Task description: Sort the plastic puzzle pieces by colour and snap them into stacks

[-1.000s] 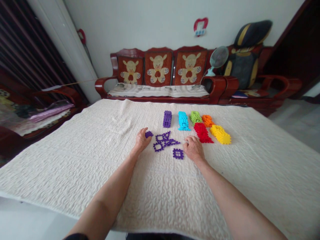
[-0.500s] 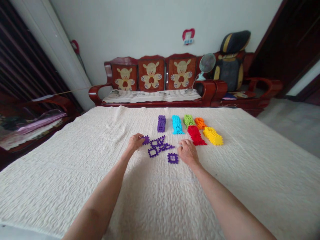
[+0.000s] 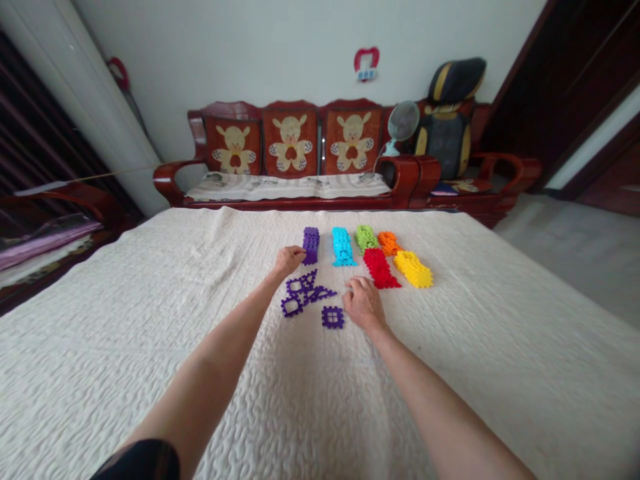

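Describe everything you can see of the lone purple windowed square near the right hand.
The purple windowed square looks like thin plastic, with blocky teeth around its edges and crossed bars dividing its middle into small openings. It lies flat on the cream quilted cloth, left of the right hand and nearer the camera than the loose purple pieces, apart from them. Neither hand appears to touch it.

One head-worn camera looks forward and down across the quilt-covered desk (image 3: 500,347), taking in the left hand (image 3: 291,261) and right hand (image 3: 364,304) at middle distance and, farther off, the wooden sofa (image 3: 169,179) head-on.
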The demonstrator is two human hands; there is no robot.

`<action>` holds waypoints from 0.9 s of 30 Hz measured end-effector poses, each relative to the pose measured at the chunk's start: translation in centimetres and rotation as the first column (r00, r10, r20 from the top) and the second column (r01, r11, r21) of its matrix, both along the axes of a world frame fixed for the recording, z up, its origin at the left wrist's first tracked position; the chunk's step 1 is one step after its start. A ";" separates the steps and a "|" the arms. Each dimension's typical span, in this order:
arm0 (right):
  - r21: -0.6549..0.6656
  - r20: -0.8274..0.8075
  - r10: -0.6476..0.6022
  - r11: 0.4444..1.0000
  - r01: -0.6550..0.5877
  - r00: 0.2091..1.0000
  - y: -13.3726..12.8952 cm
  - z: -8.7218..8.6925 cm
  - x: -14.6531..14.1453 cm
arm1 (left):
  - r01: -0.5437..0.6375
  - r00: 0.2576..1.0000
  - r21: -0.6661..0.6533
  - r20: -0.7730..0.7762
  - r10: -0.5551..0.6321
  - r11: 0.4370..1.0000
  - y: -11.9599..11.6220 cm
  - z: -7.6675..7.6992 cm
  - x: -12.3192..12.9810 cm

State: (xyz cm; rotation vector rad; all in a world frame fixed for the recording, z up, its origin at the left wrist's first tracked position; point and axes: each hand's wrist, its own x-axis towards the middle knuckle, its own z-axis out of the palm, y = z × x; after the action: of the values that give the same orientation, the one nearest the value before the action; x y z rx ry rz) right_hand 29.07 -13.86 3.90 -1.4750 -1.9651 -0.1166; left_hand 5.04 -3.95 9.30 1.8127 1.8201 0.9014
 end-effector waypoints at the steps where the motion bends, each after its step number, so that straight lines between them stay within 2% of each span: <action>1: -0.002 -0.001 -0.001 1.000 0.001 1.000 0.0 0.0 0.0 | -0.004 1.000 -0.001 -0.025 0.004 1.000 0.2 0.0 0.1; 11: -0.008 0.003 -0.007 1.000 0.007 1.000 0.0 0.0 0.0 | -0.034 0.989 0.054 -0.140 0.041 0.998 1.4 -0.2 0.3; 15: -0.014 0.023 -0.005 1.000 0.005 1.000 0.2 0.0 0.1 | -0.110 0.984 0.103 -0.127 0.123 0.989 0.7 -0.6 0.0; 17: -0.020 0.026 -0.007 1.000 0.007 1.000 0.2 0.0 0.0 | -0.111 0.986 0.093 -0.112 0.121 0.990 -0.3 -0.9 -0.5; 23: -0.024 0.039 -0.013 1.000 0.014 0.999 0.0 0.2 -0.1 | 0.025 0.988 0.053 -0.153 -0.016 0.998 -4.4 -2.4 -2.8; 27: -0.012 0.049 -0.013 1.000 0.013 0.999 0.0 0.3 -0.1 | 0.201 0.945 0.093 -0.280 -0.168 0.975 -5.9 -2.7 -3.7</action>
State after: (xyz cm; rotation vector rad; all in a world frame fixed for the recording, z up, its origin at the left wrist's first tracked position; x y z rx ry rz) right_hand 29.01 -13.84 4.20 -1.5061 -1.9983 -0.1483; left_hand 1.36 -9.82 6.58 2.2356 1.7419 0.7352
